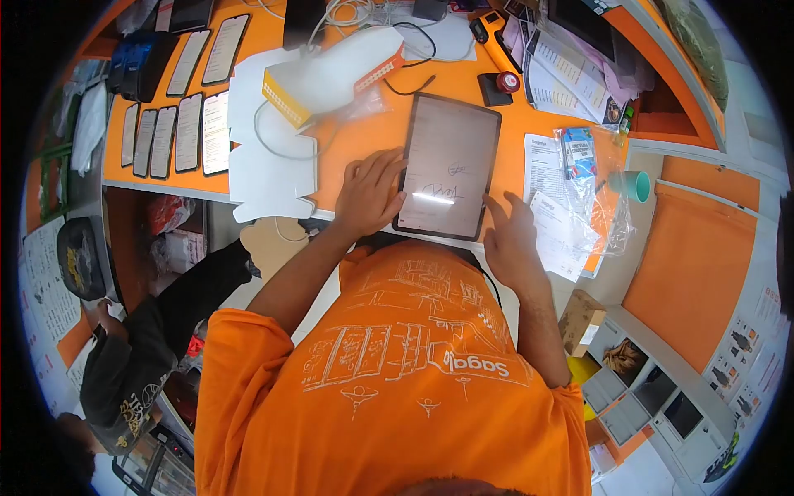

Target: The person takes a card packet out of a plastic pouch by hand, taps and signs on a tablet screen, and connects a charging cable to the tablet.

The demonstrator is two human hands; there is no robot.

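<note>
A tablet (455, 140) with a dark frame lies on the orange desk directly in front of me, its lit screen showing handwritten strokes and a bright reflection. At its left edge rests my left hand (370, 192), fingers stretched and the tips touching the rim, not wrapped round it. My right hand (511, 236) is by the lower right corner, fingers apart, a fingertip at or very near the edge; nothing is held in it. Just left of the tablet stand a white box (331, 70) with yellow and orange ends and a flat white carton sheet (269, 149).
Several phones (188, 132) lie in rows at the left. A yellow-orange handheld device (496, 41), a red-topped stamp (507, 82) and cables sit at the back. Papers (562, 240), a plastic bag and a teal cup (635, 187) are at right. Another person (136, 372) is at lower left.
</note>
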